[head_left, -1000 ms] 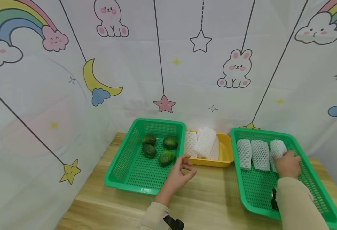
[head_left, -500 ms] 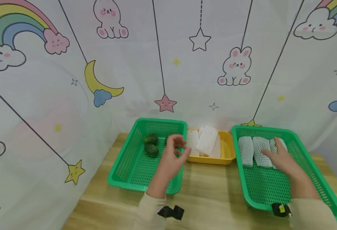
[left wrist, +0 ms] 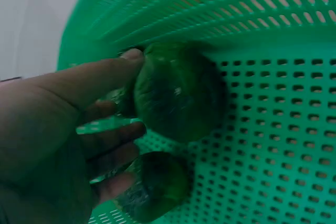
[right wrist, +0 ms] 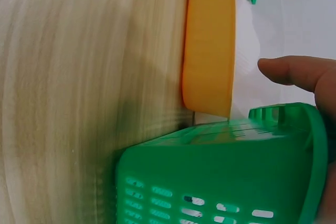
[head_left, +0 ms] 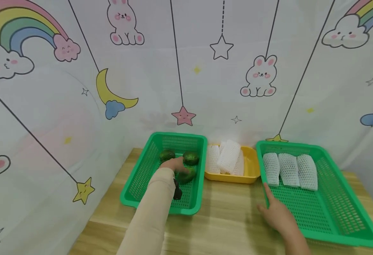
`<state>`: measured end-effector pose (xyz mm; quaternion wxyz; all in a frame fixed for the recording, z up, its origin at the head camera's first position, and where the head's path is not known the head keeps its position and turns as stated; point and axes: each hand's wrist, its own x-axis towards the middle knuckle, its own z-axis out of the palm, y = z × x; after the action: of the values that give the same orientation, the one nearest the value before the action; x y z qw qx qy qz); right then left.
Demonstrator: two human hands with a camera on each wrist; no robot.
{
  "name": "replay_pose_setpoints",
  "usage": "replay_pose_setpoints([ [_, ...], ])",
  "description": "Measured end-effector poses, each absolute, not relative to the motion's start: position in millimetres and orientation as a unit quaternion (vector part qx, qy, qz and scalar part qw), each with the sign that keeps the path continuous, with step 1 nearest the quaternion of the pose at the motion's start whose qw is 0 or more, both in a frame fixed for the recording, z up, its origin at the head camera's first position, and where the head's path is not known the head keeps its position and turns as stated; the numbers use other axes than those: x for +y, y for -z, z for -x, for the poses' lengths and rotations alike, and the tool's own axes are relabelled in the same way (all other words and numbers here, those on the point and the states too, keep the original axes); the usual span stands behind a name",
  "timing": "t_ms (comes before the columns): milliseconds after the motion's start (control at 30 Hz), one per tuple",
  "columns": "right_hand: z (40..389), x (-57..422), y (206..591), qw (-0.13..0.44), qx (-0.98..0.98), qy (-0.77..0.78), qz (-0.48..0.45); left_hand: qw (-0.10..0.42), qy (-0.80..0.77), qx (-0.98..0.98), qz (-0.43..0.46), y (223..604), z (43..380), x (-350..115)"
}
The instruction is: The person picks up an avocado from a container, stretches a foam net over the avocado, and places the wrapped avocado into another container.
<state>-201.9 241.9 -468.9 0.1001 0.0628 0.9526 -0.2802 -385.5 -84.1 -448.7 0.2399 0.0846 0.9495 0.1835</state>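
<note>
My left hand (head_left: pixel 173 164) reaches into the left green basket (head_left: pixel 133 179) among dark green avocados. In the left wrist view, its thumb tip is right at the side of one avocado (left wrist: pixel 181 95), and its spread fingers hang beside a second avocado (left wrist: pixel 157 184). Another avocado (head_left: pixel 190 158) lies by the basket's right wall; the hand hides part of the group. My right hand (head_left: pixel 279 214) is at the left rim of the right green basket (head_left: pixel 349 235), fingers extended and holding nothing. In that basket three plump white foam net sleeves (head_left: pixel 288 170) lie side by side.
Between the baskets stands a yellow tray (head_left: pixel 249 163) with several flat white foam nets (head_left: pixel 229 156) piled in it. All stand on a wooden table (head_left: pixel 228 216). A white cloth (head_left: pixel 154 81) printed with cartoons hangs behind and to the left.
My right hand has let go of the third foam net sleeve and moved left and toward me to the basket's rim. My left hand has moved down into the left basket among the avocados.
</note>
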Motion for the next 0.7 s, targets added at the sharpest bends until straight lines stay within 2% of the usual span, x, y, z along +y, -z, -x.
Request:
replay_pose_setpoints([
  [167,200,239,468,0.088,0.959,0.26,-0.076,0.246,-0.135,0.959,-0.053,466,384,-74],
  [367,199,233,471,0.073,0.961,0.255,-0.076,0.239,-0.142,0.959,-0.051,469,380,-80],
  [567,200,233,471,0.075,0.961,0.257,-0.076,0.165,-0.238,0.951,-0.105,450,378,-89],
  [700,199,237,471,0.073,0.962,0.252,-0.08,0.099,-0.336,0.927,-0.136,429,355,-88],
])
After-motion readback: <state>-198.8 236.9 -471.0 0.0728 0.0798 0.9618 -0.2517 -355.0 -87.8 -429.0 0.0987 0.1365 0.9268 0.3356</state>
